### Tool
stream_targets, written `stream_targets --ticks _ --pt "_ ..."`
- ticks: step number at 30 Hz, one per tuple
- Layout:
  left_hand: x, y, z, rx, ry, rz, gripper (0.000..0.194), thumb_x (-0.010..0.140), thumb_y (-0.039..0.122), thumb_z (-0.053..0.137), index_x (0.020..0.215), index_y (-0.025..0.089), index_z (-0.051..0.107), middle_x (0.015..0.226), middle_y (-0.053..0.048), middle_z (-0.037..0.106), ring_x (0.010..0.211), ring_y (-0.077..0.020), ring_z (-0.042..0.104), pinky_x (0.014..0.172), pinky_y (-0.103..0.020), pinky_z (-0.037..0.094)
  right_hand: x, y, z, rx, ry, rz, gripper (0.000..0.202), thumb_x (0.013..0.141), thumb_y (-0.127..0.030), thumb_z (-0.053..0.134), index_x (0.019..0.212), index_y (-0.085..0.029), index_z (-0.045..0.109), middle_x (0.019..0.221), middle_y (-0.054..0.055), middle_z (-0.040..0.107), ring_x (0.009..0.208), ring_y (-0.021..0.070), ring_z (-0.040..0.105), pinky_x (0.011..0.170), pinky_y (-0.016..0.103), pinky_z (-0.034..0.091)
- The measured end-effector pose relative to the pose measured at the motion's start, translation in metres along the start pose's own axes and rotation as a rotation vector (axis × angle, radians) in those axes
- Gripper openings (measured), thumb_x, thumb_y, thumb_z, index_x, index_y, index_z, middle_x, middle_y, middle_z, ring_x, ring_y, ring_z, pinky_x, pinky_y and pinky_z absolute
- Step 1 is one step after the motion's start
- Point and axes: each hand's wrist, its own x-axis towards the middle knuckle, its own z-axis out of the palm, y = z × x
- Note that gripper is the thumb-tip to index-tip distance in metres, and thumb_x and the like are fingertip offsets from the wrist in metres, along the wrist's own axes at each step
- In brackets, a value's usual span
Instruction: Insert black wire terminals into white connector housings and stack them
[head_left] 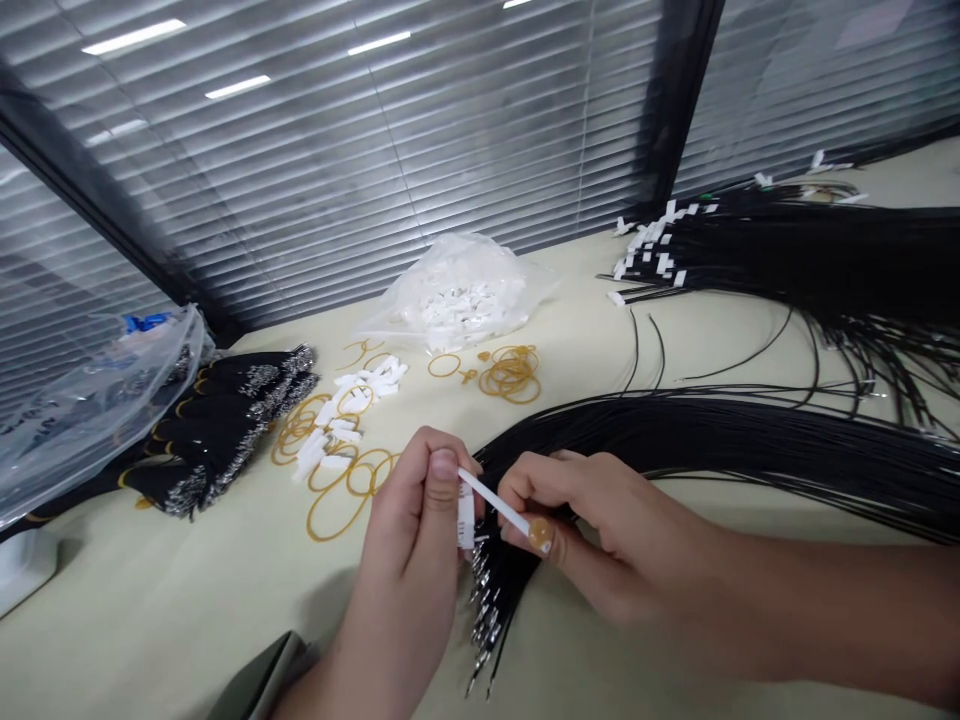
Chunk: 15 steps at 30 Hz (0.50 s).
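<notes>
Pinched between the thumb and fingers of my left hand (420, 530) is a small white connector housing (466, 518) with a row of slots. My right hand (592, 510) is closed, thumb against index finger, at a thin white stick (495, 502). The stick's upper end touches or lies just by my left thumb tip; a shiny tan blob covers the lower end at my right thumb. Beneath both hands runs a thick bundle of black wires (637, 430). Its metal-tipped ends (486, 600) hang just below the housing. Whether my right fingers also grip a wire is hidden.
Loose white housings (330, 430) lie among tan rubber bands (510, 375) on the left. Behind stands a clear bag of white pieces (465, 300). Banded black wire bundles (225, 420) lie far left by a plastic bag (97, 410). Wires with white connectors (787, 250) fill the back right.
</notes>
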Motion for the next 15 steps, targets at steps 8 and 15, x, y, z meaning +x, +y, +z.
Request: stream_targets --ticks 8,15 --pt "-0.003 -0.003 -0.001 -0.016 -0.046 0.054 0.029 0.092 0.033 0.034 0.068 0.023 0.046 0.058 0.005 0.046 0.052 -0.0099 0.045 0.048 -0.018 0.038 -0.009 -0.007 0.006 -0.081 0.052 -0.105 0.013 0.084 -0.01 0.043 0.077 -0.019 0.048 0.067 -0.006 0.054 0.059 0.0079 0.046 0.06 0.021 0.032" --pt "-0.004 -0.004 -0.002 -0.052 -0.043 0.061 0.03 0.093 0.037 0.034 0.068 0.024 0.046 0.06 0.005 0.046 0.054 -0.0103 0.044 0.049 -0.019 0.037 -0.008 -0.015 -0.001 -0.045 0.062 -0.062 0.013 0.08 -0.009 0.045 0.073 -0.019 0.049 0.056 -0.008 0.047 0.048 0.005 0.04 0.05 0.017 0.031"
